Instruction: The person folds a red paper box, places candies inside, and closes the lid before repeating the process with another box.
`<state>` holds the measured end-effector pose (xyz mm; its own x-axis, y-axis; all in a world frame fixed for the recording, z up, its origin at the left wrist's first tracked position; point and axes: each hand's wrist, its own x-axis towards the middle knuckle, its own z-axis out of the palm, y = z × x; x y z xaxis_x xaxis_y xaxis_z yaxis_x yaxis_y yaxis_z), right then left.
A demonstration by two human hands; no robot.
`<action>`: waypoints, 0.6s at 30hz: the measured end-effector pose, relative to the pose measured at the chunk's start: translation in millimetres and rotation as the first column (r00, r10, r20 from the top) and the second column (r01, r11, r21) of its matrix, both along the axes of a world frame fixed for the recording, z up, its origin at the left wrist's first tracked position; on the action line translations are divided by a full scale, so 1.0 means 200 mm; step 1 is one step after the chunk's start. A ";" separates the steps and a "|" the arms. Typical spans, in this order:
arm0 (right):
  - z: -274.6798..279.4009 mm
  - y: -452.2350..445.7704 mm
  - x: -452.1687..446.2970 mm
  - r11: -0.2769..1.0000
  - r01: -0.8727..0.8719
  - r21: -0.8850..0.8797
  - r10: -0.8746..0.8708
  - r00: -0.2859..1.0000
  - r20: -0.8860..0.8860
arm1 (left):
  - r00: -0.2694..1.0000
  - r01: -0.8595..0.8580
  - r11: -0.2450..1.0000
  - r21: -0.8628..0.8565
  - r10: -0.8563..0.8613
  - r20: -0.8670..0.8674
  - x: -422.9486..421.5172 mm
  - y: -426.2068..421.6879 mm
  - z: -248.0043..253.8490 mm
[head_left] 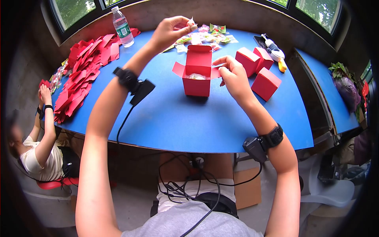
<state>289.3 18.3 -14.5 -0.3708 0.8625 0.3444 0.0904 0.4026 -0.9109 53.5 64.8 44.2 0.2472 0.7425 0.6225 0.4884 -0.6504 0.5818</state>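
Note:
A small wrapped candy (191,22) is pinched between the thumb and fingers of my left hand (171,32), raised above the far side of the table. In the middle stands an open red box (197,87), its lid up and its side flaps spread outward. Something in a clear wrapper (195,76) shows inside it. My right hand (233,77) is at the box's right flap, thumb and fingers closed on it. Behind the box lies a scatter of wrapped candies (215,37) in several colours.
Three closed red boxes (266,83) stand to the right, near a dark and white item with a yellow end (276,51). Flat red box blanks (81,75) are heaped on the left, by a water bottle (123,29). Another person (41,154) sits at far left. Cables (189,185) hang over my lap.

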 end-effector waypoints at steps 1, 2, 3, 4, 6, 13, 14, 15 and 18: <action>0.00 0.00 0.00 1.000 0.003 0.007 -0.003 1.000 0.000 | 0.998 0.010 1.000 0.002 -0.010 -0.055 0.03 -0.11 0.07; 0.00 0.01 0.00 1.000 0.002 0.006 -0.002 1.000 0.000 | 0.979 0.072 0.993 0.097 -0.052 -0.195 0.04 -0.17 0.07; -0.01 0.02 0.00 1.000 -0.004 0.006 0.004 1.000 -0.013 | 0.940 0.138 0.989 0.055 -0.113 -0.322 0.05 -0.25 0.06; -0.02 0.02 0.00 1.000 -0.013 0.002 0.013 1.000 -0.026 | 0.882 0.117 0.990 0.080 -0.067 -0.466 0.09 -0.31 0.03; -0.02 0.02 -0.01 1.000 -0.007 -0.004 0.007 0.999 -0.034 | 0.767 0.039 0.986 0.164 0.075 -0.637 0.17 -0.39 -0.05; -0.01 0.03 0.01 1.000 -0.020 -0.021 0.020 1.000 -0.020 | 0.773 0.103 0.993 0.056 -0.044 -0.633 0.17 -0.35 -0.08; -0.02 0.03 0.00 1.000 -0.016 -0.015 0.015 1.000 -0.021 | 0.767 0.100 0.995 0.021 -0.063 -0.638 0.17 -0.37 -0.07; -0.02 0.03 0.00 1.000 -0.017 -0.015 0.017 1.000 -0.024 | 0.761 0.097 0.995 -0.013 -0.082 -0.644 0.18 -0.39 -0.06; -0.01 0.02 0.00 1.000 -0.001 -0.002 0.001 1.000 -0.021 | 0.799 0.179 0.979 0.097 -0.087 -0.595 0.13 -0.40 -0.06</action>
